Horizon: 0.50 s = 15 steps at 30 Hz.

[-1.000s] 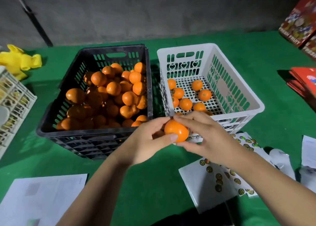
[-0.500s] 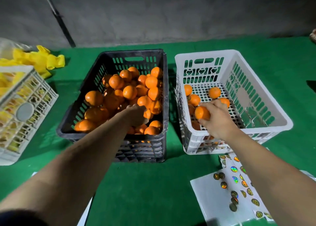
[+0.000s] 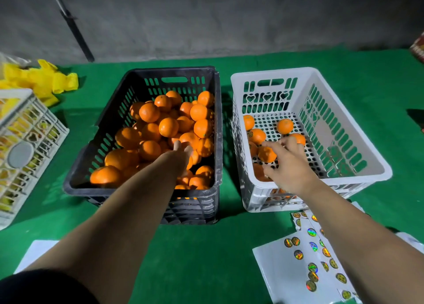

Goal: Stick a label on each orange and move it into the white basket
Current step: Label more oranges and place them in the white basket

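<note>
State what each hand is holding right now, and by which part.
Right hand: nothing; its fingers are spread above an orange in the white basket. Left hand: reaching into the black crate; any hold cannot be told.

Two hands (image 3: 290, 166), three baskets (image 3: 344, 172)

Loose oranges (image 3: 284, 126) lie on the perforated floor of the white basket (image 3: 358, 166). Round holographic labels (image 3: 298, 254) dot the white sheets just in front of it.

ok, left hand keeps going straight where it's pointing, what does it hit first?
Most likely the orange right at the fingertips of the left hand, on the pile in the black crate. Depth is unclear; the fingers may already touch it.
</note>
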Tool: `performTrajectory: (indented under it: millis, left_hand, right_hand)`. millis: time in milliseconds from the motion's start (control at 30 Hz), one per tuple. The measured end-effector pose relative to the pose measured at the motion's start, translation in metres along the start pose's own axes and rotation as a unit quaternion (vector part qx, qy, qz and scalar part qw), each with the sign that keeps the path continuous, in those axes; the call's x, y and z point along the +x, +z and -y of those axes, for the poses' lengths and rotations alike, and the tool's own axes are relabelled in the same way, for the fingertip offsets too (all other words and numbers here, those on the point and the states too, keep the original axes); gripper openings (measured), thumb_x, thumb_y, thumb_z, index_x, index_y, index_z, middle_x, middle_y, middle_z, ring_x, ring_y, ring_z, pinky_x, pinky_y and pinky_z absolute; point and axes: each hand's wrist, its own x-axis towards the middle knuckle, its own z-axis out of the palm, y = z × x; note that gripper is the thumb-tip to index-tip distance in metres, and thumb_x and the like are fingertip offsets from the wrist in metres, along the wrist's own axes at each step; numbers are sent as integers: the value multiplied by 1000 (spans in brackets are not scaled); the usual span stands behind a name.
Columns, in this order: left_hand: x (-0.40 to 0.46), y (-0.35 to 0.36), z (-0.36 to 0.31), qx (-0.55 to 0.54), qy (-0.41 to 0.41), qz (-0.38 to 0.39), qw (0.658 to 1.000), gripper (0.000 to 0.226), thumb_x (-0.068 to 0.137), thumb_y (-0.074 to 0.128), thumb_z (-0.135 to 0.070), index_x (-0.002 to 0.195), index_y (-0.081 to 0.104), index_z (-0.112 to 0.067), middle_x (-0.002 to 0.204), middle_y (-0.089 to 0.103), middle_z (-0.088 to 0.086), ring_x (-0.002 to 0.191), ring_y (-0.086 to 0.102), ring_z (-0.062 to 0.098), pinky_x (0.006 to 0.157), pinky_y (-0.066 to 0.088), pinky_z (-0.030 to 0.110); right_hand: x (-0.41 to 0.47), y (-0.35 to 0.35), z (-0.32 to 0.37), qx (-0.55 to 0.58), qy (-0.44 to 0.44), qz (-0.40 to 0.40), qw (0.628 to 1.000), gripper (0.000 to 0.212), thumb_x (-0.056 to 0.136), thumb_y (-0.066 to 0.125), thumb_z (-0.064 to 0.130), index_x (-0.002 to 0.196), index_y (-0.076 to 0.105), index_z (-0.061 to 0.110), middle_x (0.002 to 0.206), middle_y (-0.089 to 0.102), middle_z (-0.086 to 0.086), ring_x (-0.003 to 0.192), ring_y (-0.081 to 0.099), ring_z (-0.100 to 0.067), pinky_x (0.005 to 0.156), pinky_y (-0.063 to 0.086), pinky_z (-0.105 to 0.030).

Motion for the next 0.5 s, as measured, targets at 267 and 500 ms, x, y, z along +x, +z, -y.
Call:
performTrajectory:
  millis: [267,500]
  left_hand:
    - [15,8,15,-30,11,-83,996,85,94,76,-23,160,23,-21,156,27,20,105,69,32,84,61,40]
    - [22,8,19,-10,14,-96,995,83,91,77,-17,155,25,-25,140,41,18,93,67,28,74,61,36]
  right_hand:
    - [-1,-1,3,-21,-6,2,1000,52,94,66,28,145,53,28,120,26,7,119,29,-23,111,26,-39]
    - [-1,-1,1,-31,-2,9,999,49,94,63,28,143,54,30,123,32,7,114,28,-19,109,31,-37]
